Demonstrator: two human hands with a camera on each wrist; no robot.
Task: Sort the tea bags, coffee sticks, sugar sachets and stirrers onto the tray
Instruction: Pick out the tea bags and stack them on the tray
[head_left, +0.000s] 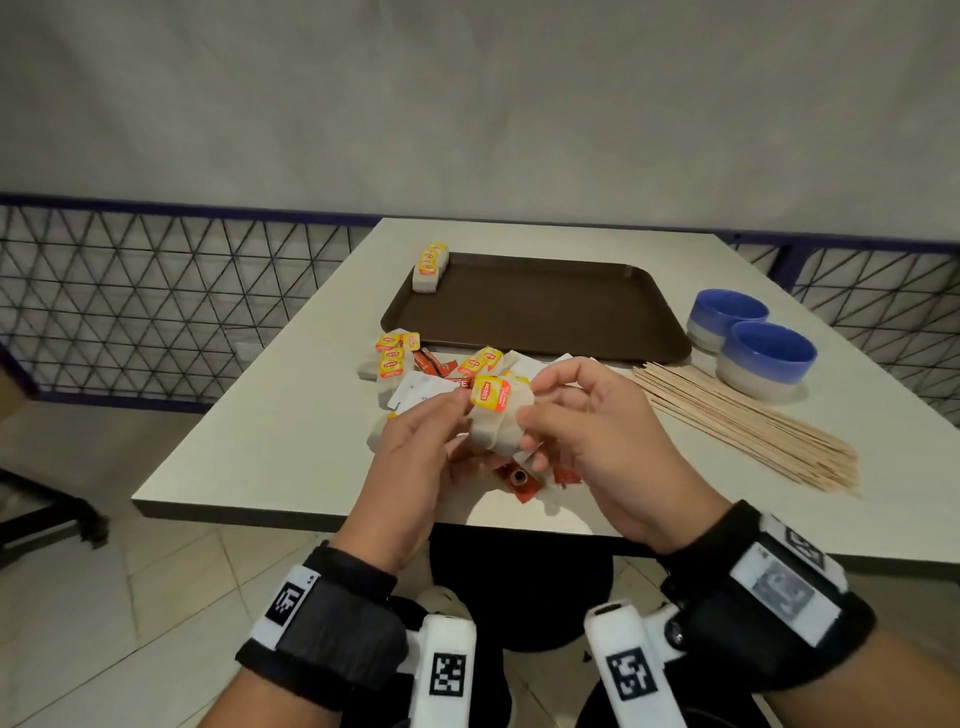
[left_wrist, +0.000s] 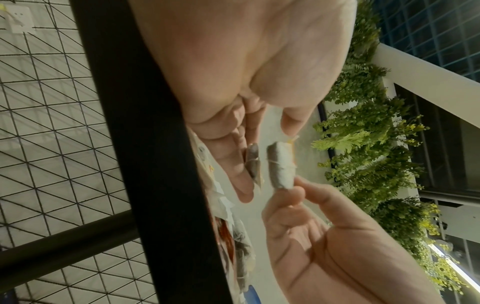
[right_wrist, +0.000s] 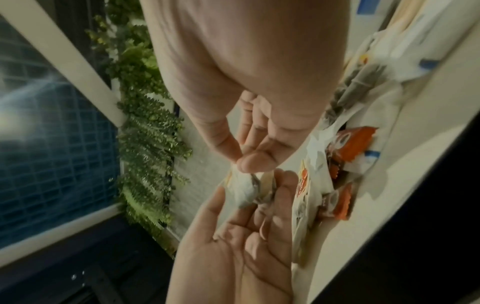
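Note:
Both hands hold a small stack of tea bags (head_left: 496, 421) with a yellow tag above the table's near edge. My left hand (head_left: 457, 415) grips the stack from the left; my right hand (head_left: 530, 423) pinches it from the right. In the left wrist view one tea bag (left_wrist: 281, 166) sits between the left thumb and the right hand's fingertips, and another tea bag (left_wrist: 253, 162) lies against the left fingers. The right thumb and forefinger pinch the tea bags (right_wrist: 244, 189). A row of tea bags (head_left: 430, 265) stands in the far left corner of the brown tray (head_left: 545, 312).
Loose tea bags (head_left: 390, 358), orange coffee sticks (head_left: 436, 366) and white sugar sachets (head_left: 418, 389) lie mixed between the tray and my hands. Wooden stirrers (head_left: 743, 431) fan out at the right. Two blue bowls (head_left: 766, 358) stand right of the tray. A wire fence borders the table.

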